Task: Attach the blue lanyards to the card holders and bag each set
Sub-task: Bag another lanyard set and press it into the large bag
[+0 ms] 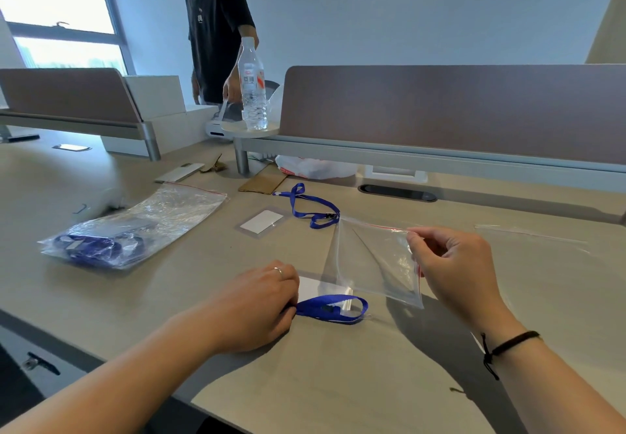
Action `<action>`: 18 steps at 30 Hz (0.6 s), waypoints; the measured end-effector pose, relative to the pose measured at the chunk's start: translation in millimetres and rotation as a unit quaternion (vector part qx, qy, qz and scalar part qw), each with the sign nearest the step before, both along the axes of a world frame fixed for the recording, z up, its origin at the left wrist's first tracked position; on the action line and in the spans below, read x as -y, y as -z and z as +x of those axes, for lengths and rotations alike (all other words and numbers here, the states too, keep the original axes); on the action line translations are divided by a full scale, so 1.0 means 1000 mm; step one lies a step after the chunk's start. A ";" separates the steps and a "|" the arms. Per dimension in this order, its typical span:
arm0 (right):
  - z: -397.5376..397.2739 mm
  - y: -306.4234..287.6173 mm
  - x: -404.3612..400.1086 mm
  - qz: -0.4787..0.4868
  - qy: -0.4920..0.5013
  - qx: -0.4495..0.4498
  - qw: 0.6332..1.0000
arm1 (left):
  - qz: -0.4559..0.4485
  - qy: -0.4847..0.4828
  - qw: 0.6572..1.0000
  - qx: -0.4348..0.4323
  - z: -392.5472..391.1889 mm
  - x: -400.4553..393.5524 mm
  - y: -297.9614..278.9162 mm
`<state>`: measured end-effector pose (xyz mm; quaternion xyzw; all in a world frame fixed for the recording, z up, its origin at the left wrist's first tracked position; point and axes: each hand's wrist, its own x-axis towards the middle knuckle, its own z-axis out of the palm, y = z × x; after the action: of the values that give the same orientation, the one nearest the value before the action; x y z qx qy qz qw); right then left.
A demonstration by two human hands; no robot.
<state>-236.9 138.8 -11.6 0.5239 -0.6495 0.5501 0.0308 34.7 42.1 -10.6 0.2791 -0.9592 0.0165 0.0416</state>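
Here, from the head camera, my left hand (pixel 261 301) sits near the front edge of the desk (pixel 338 382), fingers curled over a folded blue lanyard (pixel 333 308) and the card holder (pixel 313 287) under it. I judge I am keeping the set bunched so it will slide in as one piece. My right hand (pixel 454 264) pinches the red-striped mouth of an empty clear zip bag (pixel 369 261), thumb and forefinger clamped on the rim, the other fingers curled loosely. The bag hangs lifted just above the set, its open end towards my right hand, so I take it I am working the mouth open for loading.

Further back, towards the middle of the desk, a second card holder (pixel 262 222) lies flat, with a loose blue lanyard (pixel 310 206) beside it, apart from it and not yet clipped. Near the left edge lies a larger zip bag (pixel 135 227) with blue lanyards bundled inside, which looks like stock or finished sets; I cannot tell which. Another clear bag (pixel 531 235) lies flat towards the right edge.

A water bottle (pixel 252 88) stands on a small round shelf at the end of the desk divider (pixel 457 105); its label has red print too small to read. A person in a dark T-shirt (pixel 216 27) stands behind; the chest print is illegible.
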 end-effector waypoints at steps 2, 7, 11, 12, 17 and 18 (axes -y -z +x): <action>0.001 -0.001 0.000 -0.002 0.000 0.001 1.000 | 0.093 -0.029 0.991 -0.091 0.003 0.004 -0.005; 0.002 -0.002 -0.001 -0.002 0.003 -0.001 1.000 | 0.393 -0.128 0.862 -0.292 0.005 0.006 -0.025; 0.003 -0.002 -0.002 -0.002 -0.002 -0.005 1.000 | 0.473 -0.122 0.786 -0.378 0.009 0.001 -0.031; 0.004 -0.002 -0.001 -0.002 -0.003 -0.005 1.000 | 0.499 -0.119 0.759 -0.401 0.009 -0.001 -0.032; 0.005 -0.001 -0.002 0.001 -0.008 0.000 1.000 | 0.579 -0.146 0.651 -0.469 0.006 -0.013 -0.035; 0.006 0.000 -0.002 0.002 -0.010 -0.002 1.000 | 0.587 -0.155 0.624 -0.493 0.004 -0.013 -0.034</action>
<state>-230.7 141.2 -11.3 0.5311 -0.6456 0.5482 0.0256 38.9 55.5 23.6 0.3556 -0.5441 -0.6834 0.3322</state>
